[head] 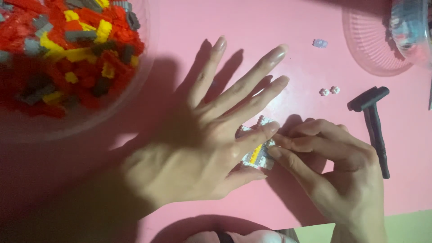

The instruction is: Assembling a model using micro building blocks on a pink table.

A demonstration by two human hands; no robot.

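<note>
My left hand lies over the pink table with its fingers spread, and its little finger and thumb pinch a small white block build that has a yellow stripe. My right hand meets it from the right, its fingertips pressed against the build's right edge. Most of the build is hidden under my left hand.
A clear bowl of several red, yellow and grey small bricks stands at the top left. A black hammer-shaped tool lies at the right. Loose tiny pieces and a lilac piece lie near a clear ribbed dish.
</note>
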